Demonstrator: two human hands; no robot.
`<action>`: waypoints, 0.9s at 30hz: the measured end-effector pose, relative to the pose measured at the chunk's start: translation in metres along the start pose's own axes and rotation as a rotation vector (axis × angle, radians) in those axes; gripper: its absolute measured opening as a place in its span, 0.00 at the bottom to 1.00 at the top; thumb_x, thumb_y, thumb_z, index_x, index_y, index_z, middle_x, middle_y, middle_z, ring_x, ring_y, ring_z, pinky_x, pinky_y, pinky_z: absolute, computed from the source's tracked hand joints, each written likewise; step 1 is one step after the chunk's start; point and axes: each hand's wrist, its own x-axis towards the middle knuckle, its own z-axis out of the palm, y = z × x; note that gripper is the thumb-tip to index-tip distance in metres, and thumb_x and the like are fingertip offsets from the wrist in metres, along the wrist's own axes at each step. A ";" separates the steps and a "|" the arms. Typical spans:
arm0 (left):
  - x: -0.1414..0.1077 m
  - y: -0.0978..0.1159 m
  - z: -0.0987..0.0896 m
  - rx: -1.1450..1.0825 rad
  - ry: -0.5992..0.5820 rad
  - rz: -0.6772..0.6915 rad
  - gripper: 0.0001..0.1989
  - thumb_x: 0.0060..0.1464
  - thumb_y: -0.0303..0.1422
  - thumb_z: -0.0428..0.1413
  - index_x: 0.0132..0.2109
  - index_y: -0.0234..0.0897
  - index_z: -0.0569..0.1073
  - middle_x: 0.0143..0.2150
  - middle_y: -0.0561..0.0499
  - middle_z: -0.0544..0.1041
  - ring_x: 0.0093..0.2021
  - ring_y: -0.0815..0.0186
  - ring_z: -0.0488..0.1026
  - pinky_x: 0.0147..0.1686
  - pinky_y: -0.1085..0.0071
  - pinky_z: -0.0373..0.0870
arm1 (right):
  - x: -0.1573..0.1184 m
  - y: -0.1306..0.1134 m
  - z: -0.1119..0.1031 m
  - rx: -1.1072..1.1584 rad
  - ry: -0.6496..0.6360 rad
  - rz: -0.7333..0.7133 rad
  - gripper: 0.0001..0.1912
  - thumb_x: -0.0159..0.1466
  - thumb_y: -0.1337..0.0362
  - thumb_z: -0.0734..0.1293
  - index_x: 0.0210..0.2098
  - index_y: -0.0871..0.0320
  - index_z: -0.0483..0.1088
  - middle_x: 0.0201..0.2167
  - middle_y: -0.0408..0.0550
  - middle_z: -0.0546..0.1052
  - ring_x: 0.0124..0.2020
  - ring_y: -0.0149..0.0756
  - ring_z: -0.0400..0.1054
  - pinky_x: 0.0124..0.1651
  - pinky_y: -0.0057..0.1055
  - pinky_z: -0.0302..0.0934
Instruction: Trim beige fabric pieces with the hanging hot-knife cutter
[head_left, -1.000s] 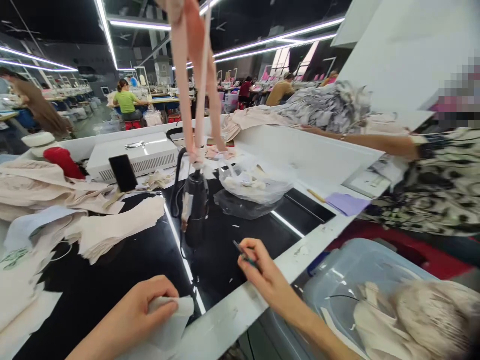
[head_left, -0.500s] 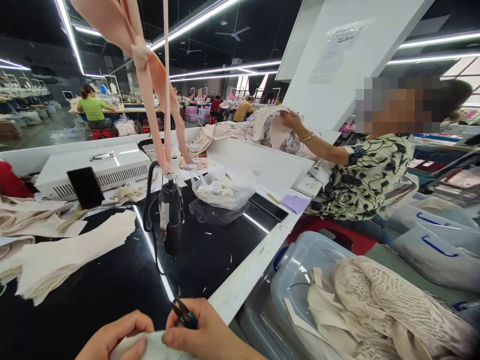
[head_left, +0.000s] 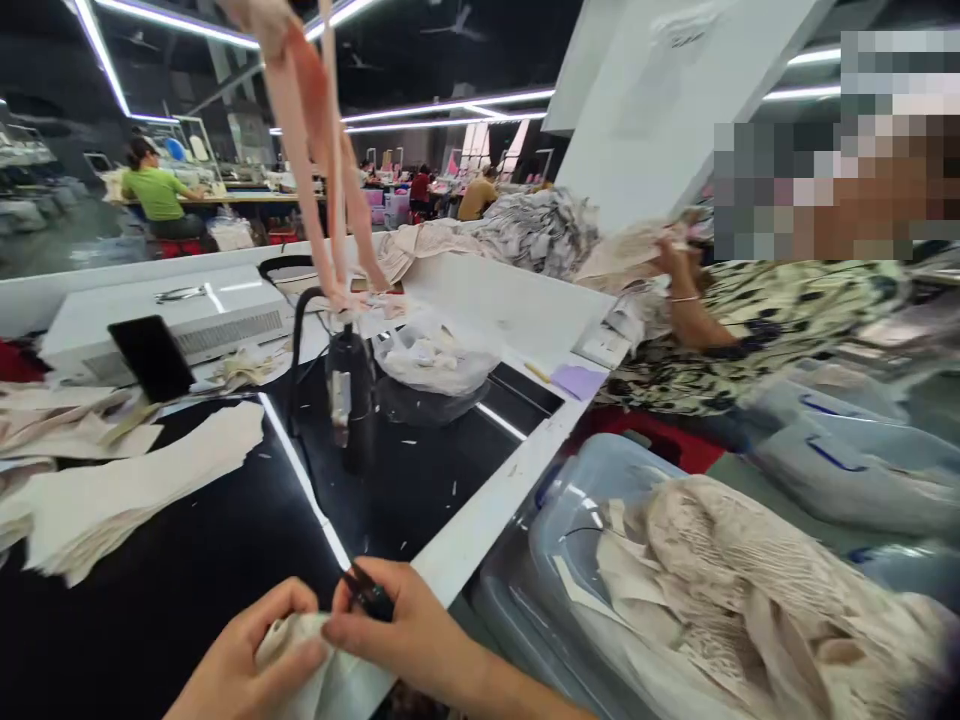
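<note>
At the bottom of the view, my left hand pinches a pale piece of cloth between thumb and fingers. My right hand is closed around small dark scissors, their blades pointing up and left. Its thumb rests against the cloth, beside my left hand's thumb. Both hands are over the near edge of the glossy black tabletop. A stack of cream fabric pieces lies on the left of that surface. Behind the hands stands a black upright tool, with pink straps above it.
A clear bag of scraps, a black phone and a white box sit farther back. At the right, a plastic tub holds beige garments. A person in a patterned shirt leans beyond it, handling fabric.
The view has shifted slightly, and both hands appear a little higher with the cloth and scissors. The person at the right has drawn fabric rightward from the pile and leaned over.
</note>
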 end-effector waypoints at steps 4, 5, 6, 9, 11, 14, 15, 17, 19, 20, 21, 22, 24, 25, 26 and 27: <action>-0.005 0.014 0.003 -0.103 0.012 -0.023 0.26 0.47 0.56 0.64 0.31 0.38 0.68 0.26 0.57 0.64 0.27 0.69 0.59 0.29 0.74 0.59 | -0.001 -0.002 -0.006 -0.013 -0.047 -0.077 0.23 0.61 0.43 0.72 0.31 0.58 0.71 0.25 0.37 0.65 0.27 0.28 0.55 0.32 0.27 0.51; -0.005 0.017 0.003 -0.120 0.019 -0.030 0.25 0.48 0.55 0.64 0.32 0.37 0.69 0.25 0.57 0.64 0.27 0.70 0.58 0.29 0.75 0.58 | -0.002 -0.002 -0.009 -0.006 -0.049 -0.068 0.23 0.63 0.42 0.69 0.35 0.57 0.71 0.25 0.38 0.64 0.27 0.28 0.54 0.30 0.27 0.51; -0.007 0.020 0.002 -0.134 0.025 -0.038 0.24 0.48 0.53 0.65 0.32 0.36 0.70 0.26 0.57 0.64 0.27 0.70 0.58 0.29 0.75 0.57 | -0.004 -0.003 -0.012 -0.006 -0.051 -0.057 0.23 0.65 0.41 0.67 0.40 0.56 0.72 0.25 0.37 0.63 0.26 0.28 0.53 0.29 0.27 0.50; -0.011 0.023 0.001 -0.164 0.034 -0.058 0.21 0.48 0.50 0.66 0.34 0.35 0.73 0.26 0.57 0.65 0.27 0.71 0.58 0.29 0.75 0.57 | -0.013 -0.004 -0.022 -0.063 -0.061 -0.016 0.29 0.71 0.39 0.55 0.50 0.55 0.71 0.25 0.38 0.60 0.25 0.30 0.53 0.29 0.28 0.54; -0.013 0.023 0.000 -0.183 0.042 -0.070 0.21 0.48 0.49 0.66 0.34 0.35 0.74 0.27 0.57 0.66 0.27 0.71 0.58 0.29 0.74 0.57 | -0.019 -0.003 -0.028 -0.150 -0.056 -0.002 0.31 0.73 0.40 0.50 0.53 0.55 0.72 0.29 0.43 0.68 0.30 0.34 0.62 0.38 0.32 0.63; -0.013 0.021 0.000 -0.187 0.059 -0.059 0.19 0.49 0.48 0.66 0.35 0.35 0.75 0.27 0.57 0.67 0.28 0.71 0.59 0.30 0.74 0.58 | -0.024 0.000 -0.035 -0.294 -0.073 -0.030 0.29 0.72 0.41 0.55 0.59 0.51 0.72 0.50 0.53 0.77 0.50 0.45 0.71 0.58 0.43 0.64; -0.013 0.021 0.000 -0.183 0.061 -0.050 0.18 0.49 0.47 0.66 0.35 0.35 0.75 0.28 0.56 0.67 0.28 0.71 0.60 0.30 0.74 0.58 | -0.024 0.000 -0.036 -0.333 -0.089 -0.042 0.28 0.72 0.42 0.56 0.60 0.50 0.71 0.55 0.54 0.76 0.55 0.48 0.70 0.61 0.45 0.63; -0.012 0.021 0.000 -0.181 0.058 -0.036 0.16 0.50 0.45 0.65 0.35 0.35 0.76 0.28 0.56 0.68 0.29 0.70 0.61 0.31 0.74 0.59 | -0.024 -0.001 -0.036 -0.394 -0.117 -0.049 0.27 0.73 0.43 0.55 0.60 0.50 0.71 0.56 0.54 0.77 0.58 0.49 0.70 0.62 0.45 0.63; -0.011 0.021 0.000 -0.180 0.055 -0.033 0.15 0.49 0.44 0.66 0.35 0.35 0.77 0.28 0.56 0.69 0.29 0.70 0.61 0.31 0.74 0.59 | -0.023 -0.003 -0.035 -0.439 -0.142 -0.056 0.27 0.74 0.45 0.54 0.59 0.52 0.72 0.53 0.53 0.79 0.54 0.47 0.73 0.60 0.43 0.66; -0.011 0.022 0.001 -0.177 0.055 -0.034 0.15 0.49 0.43 0.66 0.35 0.35 0.77 0.28 0.56 0.69 0.29 0.70 0.62 0.31 0.74 0.60 | -0.023 -0.004 -0.034 -0.457 -0.154 -0.062 0.27 0.74 0.46 0.54 0.59 0.52 0.72 0.52 0.53 0.79 0.53 0.46 0.74 0.59 0.42 0.67; -0.011 0.023 0.001 -0.174 0.055 -0.038 0.15 0.49 0.43 0.66 0.35 0.35 0.77 0.28 0.56 0.69 0.29 0.70 0.62 0.31 0.74 0.60 | -0.023 -0.006 -0.033 -0.471 -0.166 -0.072 0.27 0.74 0.46 0.54 0.59 0.53 0.73 0.51 0.53 0.80 0.52 0.45 0.74 0.57 0.41 0.67; -0.011 0.023 0.001 -0.168 0.054 -0.041 0.14 0.49 0.42 0.65 0.35 0.35 0.78 0.28 0.55 0.69 0.29 0.70 0.62 0.31 0.74 0.60 | -0.023 -0.007 -0.032 -0.484 -0.175 -0.086 0.27 0.74 0.46 0.54 0.58 0.53 0.73 0.51 0.53 0.80 0.52 0.45 0.74 0.57 0.40 0.67; -0.012 0.025 0.002 -0.153 0.053 -0.040 0.14 0.50 0.42 0.65 0.35 0.35 0.78 0.28 0.55 0.70 0.29 0.70 0.63 0.31 0.74 0.60 | -0.023 -0.007 -0.030 -0.506 -0.174 -0.108 0.27 0.74 0.46 0.54 0.58 0.53 0.73 0.53 0.53 0.80 0.54 0.45 0.74 0.57 0.38 0.67; -0.012 0.026 0.003 -0.140 0.055 -0.038 0.13 0.50 0.41 0.64 0.35 0.35 0.78 0.29 0.55 0.70 0.29 0.69 0.63 0.31 0.74 0.60 | -0.023 -0.007 -0.029 -0.514 -0.177 -0.118 0.27 0.74 0.46 0.54 0.58 0.53 0.73 0.53 0.52 0.80 0.54 0.45 0.74 0.56 0.38 0.67; -0.012 0.026 0.003 -0.124 0.059 -0.032 0.12 0.50 0.41 0.64 0.35 0.35 0.78 0.29 0.55 0.71 0.30 0.69 0.64 0.31 0.74 0.60 | -0.024 -0.007 -0.029 -0.522 -0.186 -0.127 0.26 0.74 0.46 0.54 0.58 0.53 0.73 0.52 0.52 0.80 0.53 0.45 0.74 0.56 0.37 0.67; -0.013 0.027 0.003 -0.109 0.063 -0.026 0.12 0.50 0.40 0.64 0.35 0.35 0.78 0.30 0.54 0.71 0.30 0.69 0.64 0.32 0.73 0.61 | -0.023 -0.008 -0.029 -0.529 -0.198 -0.133 0.26 0.75 0.47 0.53 0.57 0.52 0.73 0.51 0.51 0.80 0.52 0.44 0.75 0.54 0.37 0.67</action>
